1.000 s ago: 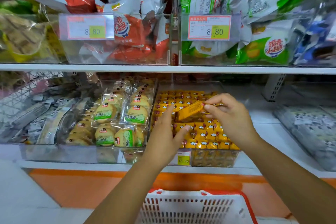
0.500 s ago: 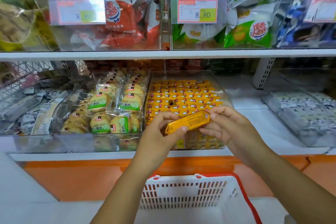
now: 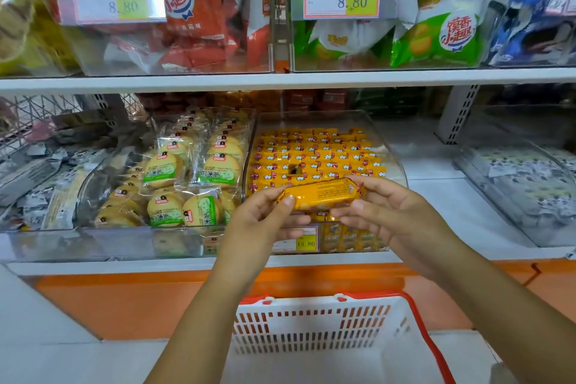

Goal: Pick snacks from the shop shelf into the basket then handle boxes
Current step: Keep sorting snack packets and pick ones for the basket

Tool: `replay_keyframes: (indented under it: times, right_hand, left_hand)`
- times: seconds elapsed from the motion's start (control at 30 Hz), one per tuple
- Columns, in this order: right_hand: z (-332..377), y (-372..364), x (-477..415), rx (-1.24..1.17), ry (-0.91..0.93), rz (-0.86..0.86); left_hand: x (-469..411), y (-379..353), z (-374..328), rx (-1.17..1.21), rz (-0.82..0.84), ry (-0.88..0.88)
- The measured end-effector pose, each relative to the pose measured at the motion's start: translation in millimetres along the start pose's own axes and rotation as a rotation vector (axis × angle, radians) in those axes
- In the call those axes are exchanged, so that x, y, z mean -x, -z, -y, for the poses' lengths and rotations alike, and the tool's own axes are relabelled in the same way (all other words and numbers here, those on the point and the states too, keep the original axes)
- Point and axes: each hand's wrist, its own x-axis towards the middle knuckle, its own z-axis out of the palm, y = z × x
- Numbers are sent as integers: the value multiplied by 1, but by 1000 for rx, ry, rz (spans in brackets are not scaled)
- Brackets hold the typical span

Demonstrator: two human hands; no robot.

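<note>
Nearest the person is the white basket (image 3: pixel 327 330) with its red rim, mouth open upward, low in the view. Above the basket and a little beyond its far rim, both hands meet on one orange snack pack (image 3: pixel 321 193). The left hand (image 3: pixel 261 221) pinches the pack's left end between thumb and curled fingers, and the right hand (image 3: pixel 392 212) grips the right end the same way, so neither hand is spread. The pack lies with its long axis side to side across the basket's width, the right end tipped slightly higher. That is the relation the next move likely turns on: the basket sits below the pack and towards the person, so the pack must come down and back. Both hands look equally close, so either could probably carry it alone. Beyond the basket, behind the hands, a clear bin (image 3: pixel 311 117) on the lower shelf (image 3: pixel 124 265) holds rows of like orange packs. Higher and farther back, the upper shelf (image 3: pixel 280 79) carries bagged snacks.
</note>
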Motion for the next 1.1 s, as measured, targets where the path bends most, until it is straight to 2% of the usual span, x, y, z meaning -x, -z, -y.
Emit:
replay_keyframes:
  times: [0.07,0.27,0.33,0.5,0.7,1.1]
  right_hand:
    - [0,0,0,18,12,-11]
    - [3,0,2,158,44,-85]
    - [5,-2,4,207,38,-57]
    - [7,-12,11,290,40,-11]
    - [6,-18,16,195,121,-75]
    - [-7,-25,19,167,65,-6]
  left_hand:
    - [0,0,2,-138,-9,-19]
    - [0,4,2,-890,-24,-296]
    - [3,1,-3,-963,7,-367]
    - [4,-2,7,-706,195,-284]
    - [7,1,11,-441,227,-142]
    - [10,12,18,-261,205,-65]
